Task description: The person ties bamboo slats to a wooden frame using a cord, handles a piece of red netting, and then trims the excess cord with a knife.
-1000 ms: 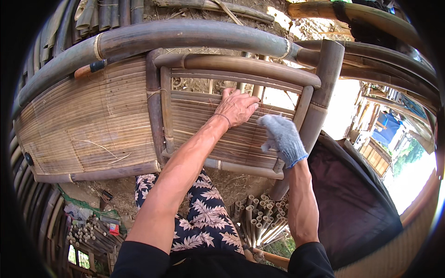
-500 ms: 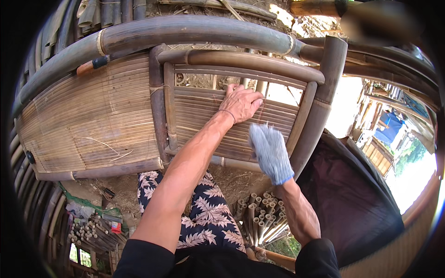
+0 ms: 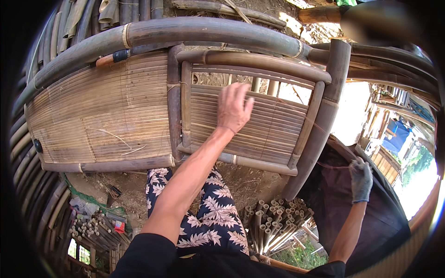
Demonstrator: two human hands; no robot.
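Observation:
My bare left hand (image 3: 235, 107) hovers over the upper slats of a small bamboo panel (image 3: 250, 134), its fingers apart and nothing in them. That panel has thin split-bamboo slats lying crosswise in a pole frame, with an open gap near its top. Far to the right, my right hand (image 3: 360, 180), in a grey knitted glove, is closed on a thin reddish cord (image 3: 333, 166). The cord stretches from the slats past the frame's thick right post (image 3: 326, 102). Whether the cord's far end is tied is too small to tell.
A wider slatted bamboo panel (image 3: 102, 120) adjoins on the left, with a loose strip on it. An orange-handled tool (image 3: 105, 60) rests along its top edge. Cut bamboo tubes (image 3: 273, 217) stand bundled below. Dark cloth (image 3: 338, 208) lies at right.
My right hand has swung away from the slats, out to the right and down, drawing the cord with it. My left hand has lifted off the slats. The whole view has shifted slightly.

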